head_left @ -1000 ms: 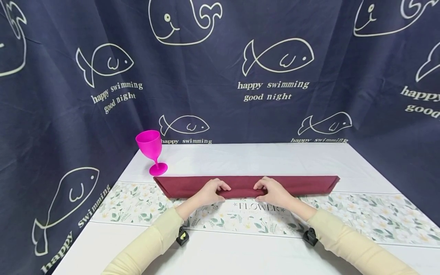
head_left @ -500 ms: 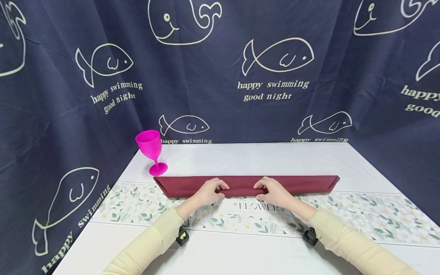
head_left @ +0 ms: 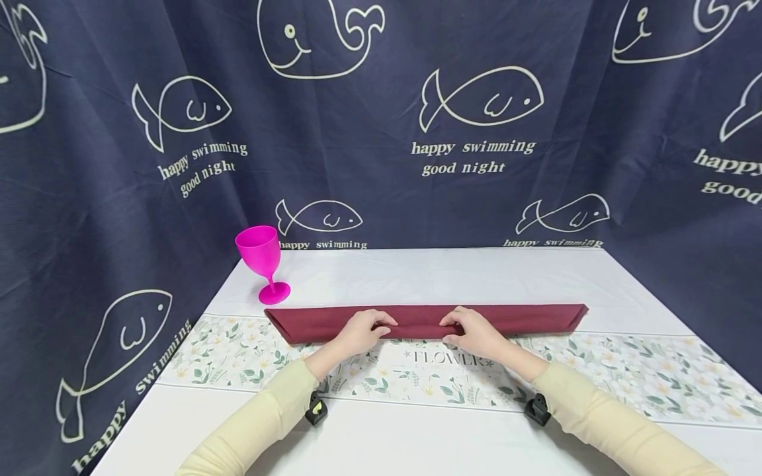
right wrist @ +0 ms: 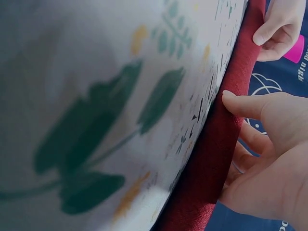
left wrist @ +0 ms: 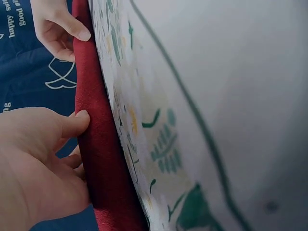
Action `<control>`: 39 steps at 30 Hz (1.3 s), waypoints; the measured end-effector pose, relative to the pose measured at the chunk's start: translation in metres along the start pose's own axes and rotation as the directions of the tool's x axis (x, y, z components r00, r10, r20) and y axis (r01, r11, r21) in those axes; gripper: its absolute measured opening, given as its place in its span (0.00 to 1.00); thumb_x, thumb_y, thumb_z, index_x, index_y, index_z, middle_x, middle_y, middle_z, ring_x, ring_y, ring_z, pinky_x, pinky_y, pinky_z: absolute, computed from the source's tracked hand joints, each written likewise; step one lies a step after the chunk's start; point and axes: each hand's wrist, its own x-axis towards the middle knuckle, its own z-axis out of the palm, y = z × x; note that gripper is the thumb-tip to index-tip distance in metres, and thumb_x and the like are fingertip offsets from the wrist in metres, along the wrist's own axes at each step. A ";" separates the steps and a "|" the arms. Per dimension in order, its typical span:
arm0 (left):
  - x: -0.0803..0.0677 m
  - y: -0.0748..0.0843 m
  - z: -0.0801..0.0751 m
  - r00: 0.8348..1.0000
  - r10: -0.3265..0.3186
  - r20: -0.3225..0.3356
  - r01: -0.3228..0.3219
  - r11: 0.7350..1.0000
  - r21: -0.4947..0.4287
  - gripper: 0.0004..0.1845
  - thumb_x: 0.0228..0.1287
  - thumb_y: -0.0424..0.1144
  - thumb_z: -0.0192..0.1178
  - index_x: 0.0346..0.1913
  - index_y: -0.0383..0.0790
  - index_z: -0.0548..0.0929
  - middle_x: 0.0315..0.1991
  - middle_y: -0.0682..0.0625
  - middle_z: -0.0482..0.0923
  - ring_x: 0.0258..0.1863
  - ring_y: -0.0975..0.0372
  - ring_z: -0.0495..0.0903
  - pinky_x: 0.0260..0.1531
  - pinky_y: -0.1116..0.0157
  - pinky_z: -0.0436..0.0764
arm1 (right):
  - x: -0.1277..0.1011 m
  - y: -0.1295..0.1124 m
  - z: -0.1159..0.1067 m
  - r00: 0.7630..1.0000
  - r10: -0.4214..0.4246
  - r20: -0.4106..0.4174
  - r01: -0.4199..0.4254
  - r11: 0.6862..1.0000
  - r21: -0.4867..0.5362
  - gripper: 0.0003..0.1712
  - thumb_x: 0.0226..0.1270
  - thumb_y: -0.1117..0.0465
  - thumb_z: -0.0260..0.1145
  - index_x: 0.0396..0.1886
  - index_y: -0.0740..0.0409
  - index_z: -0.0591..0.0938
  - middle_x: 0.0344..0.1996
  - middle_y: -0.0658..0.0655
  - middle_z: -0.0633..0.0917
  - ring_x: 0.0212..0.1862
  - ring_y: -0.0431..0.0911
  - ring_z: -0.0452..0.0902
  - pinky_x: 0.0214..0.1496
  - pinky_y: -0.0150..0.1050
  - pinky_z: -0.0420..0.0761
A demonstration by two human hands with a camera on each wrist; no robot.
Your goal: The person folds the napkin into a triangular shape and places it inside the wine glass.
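The folded maroon napkin (head_left: pixel 425 319) lies flat on the worktop (head_left: pixel 440 274) as a long, narrow band. Its long axis runs left to right across the person's front, along the far edge of the floral runner (head_left: pixel 625 373).

Left hand (head_left: pixel 357 332): placed on the napkin just left of the band's midpoint. The fingers are curled over the near folded edge; in the left wrist view the thumb (left wrist: pixel 77 122) presses the cloth edge from the near side, so the hand pinches the napkin.

Right hand (head_left: pixel 473 330): placed just right of the midpoint, mirrored. In the right wrist view the thumb (right wrist: pixel 240 103) bears on the near edge while the fingers curl over the top, pinching the napkin.

Key relation: both hands sit near each other at the centre, equally close to the band, with the long free ends extending well out to either side. The cloth lies directly under and beyond the fingertips.

A pink goblet (head_left: pixel 262 261) stands upright near the napkin's left end, apart from it.
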 end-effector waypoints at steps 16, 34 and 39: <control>0.002 -0.001 0.001 0.999 -0.001 0.036 0.002 1.000 -0.009 0.11 0.60 0.40 0.53 0.43 0.47 0.81 0.43 0.53 0.80 0.31 0.68 0.71 0.33 0.71 0.68 | -0.001 0.000 0.001 0.999 0.037 0.010 -0.037 0.999 -0.028 0.13 0.54 0.60 0.64 0.41 0.57 0.79 0.39 0.54 0.78 0.46 0.52 0.73 0.49 0.48 0.72; 0.001 -0.001 0.003 0.997 -0.047 0.057 0.050 0.997 -0.051 0.10 0.62 0.42 0.52 0.42 0.46 0.81 0.42 0.53 0.79 0.44 0.63 0.76 0.43 0.65 0.74 | -0.002 0.000 0.000 0.998 0.065 -0.010 -0.065 0.998 0.013 0.16 0.58 0.52 0.60 0.40 0.58 0.81 0.37 0.53 0.78 0.43 0.49 0.74 0.45 0.46 0.73; 0.000 -0.001 0.003 0.997 -0.041 0.058 0.044 0.997 -0.064 0.10 0.62 0.41 0.51 0.42 0.46 0.80 0.40 0.54 0.79 0.42 0.64 0.75 0.42 0.66 0.74 | -0.001 0.001 0.000 0.997 0.082 -0.002 -0.082 0.996 0.040 0.13 0.57 0.54 0.61 0.38 0.56 0.80 0.36 0.51 0.80 0.36 0.42 0.74 0.39 0.39 0.73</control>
